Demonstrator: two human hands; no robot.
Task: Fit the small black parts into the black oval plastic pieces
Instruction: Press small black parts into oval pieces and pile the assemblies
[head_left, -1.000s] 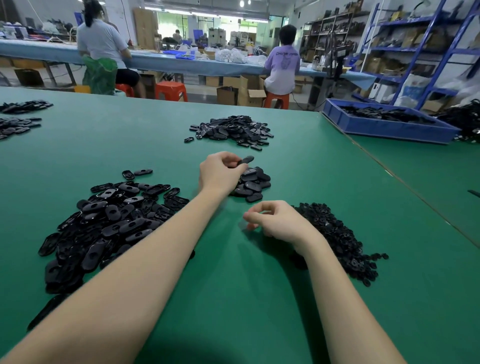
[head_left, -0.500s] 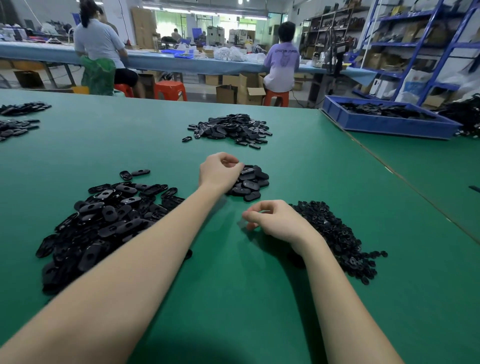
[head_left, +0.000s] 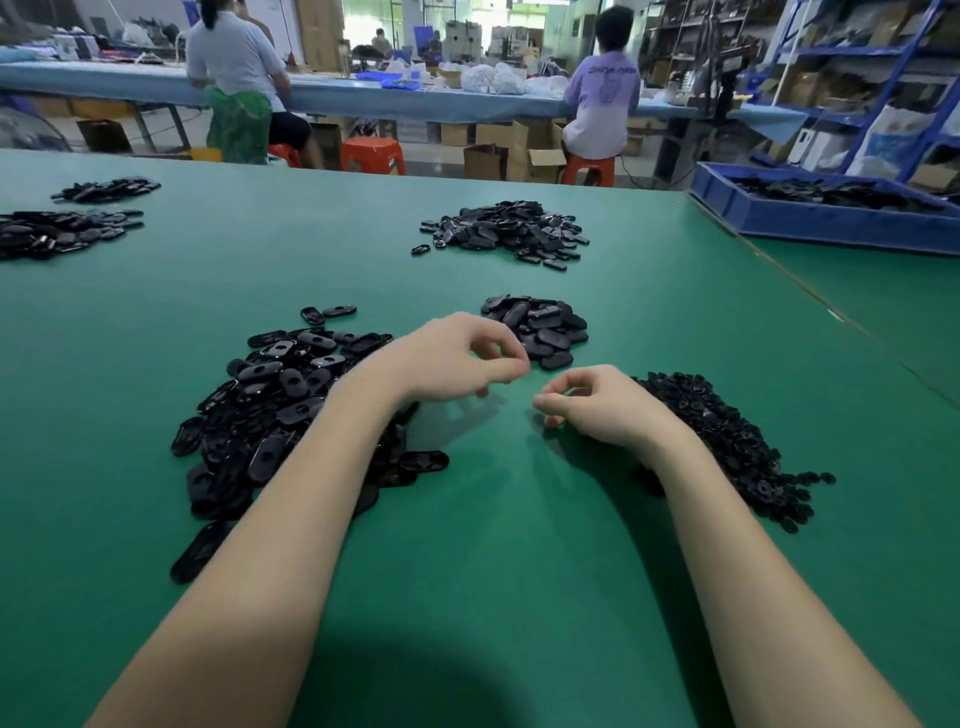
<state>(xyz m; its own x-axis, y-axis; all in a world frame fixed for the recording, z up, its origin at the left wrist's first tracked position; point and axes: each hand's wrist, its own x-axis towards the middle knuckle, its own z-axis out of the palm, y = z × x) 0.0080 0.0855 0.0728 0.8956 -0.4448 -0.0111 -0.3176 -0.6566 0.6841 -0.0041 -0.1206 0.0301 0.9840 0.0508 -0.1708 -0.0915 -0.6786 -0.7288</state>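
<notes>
Green bench filling most of the view, far edge meeting a workshop aisle with two seated people at a blue-covered table. Blue bin of black parts at the right, past a seam in the bench. Big heap of black oval pieces left of centre, partly under the left forearm. Pile of small black parts on the right, just behind the right wrist. Smaller stack of ovals just beyond both hands; another pile farther back. Bare green between the hands and the near edge. Left hand raised off the bench, fingers curled, thumb meeting fingertips, nothing visible in the pinch. Right hand resting low, fingers curled inward; cannot tell whether anything held.
</notes>
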